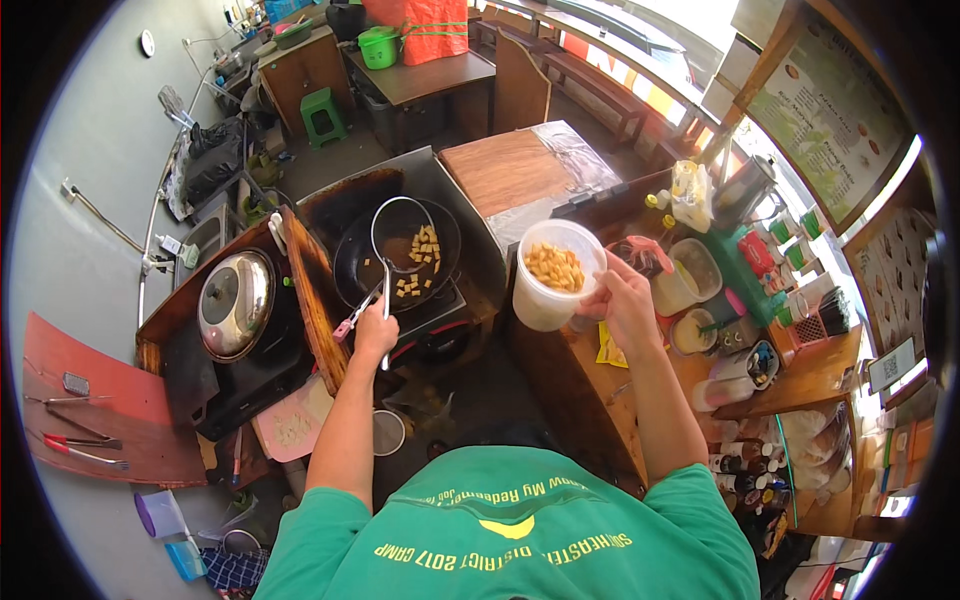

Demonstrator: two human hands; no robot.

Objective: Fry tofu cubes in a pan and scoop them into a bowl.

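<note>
My left hand (376, 335) grips the metal handle of a round skimmer (387, 281). The skimmer's hoop is over a dark wok (350, 259) on a gas stove (442, 306). Small golden fried cubes (425, 246) show inside the hoop, with several more at the wok's near side. A pink-handled metal utensil (343, 330) passes beside my left hand; whether I also hold it I cannot tell. In my right hand (626, 300) is a translucent plastic tub (544, 311), gripped by its right side. Golden-brown cubes (555, 268) fill its upper part, right of the stove.
A wooden partition (319, 300) separates the wok from a lidded pan (236, 304) on the left stove. Behind the tub lies a wooden board (502, 169). Containers, including a square tub (694, 274), crowd the right counter (600, 405). A pink cutting board (289, 431) holds chopped pieces.
</note>
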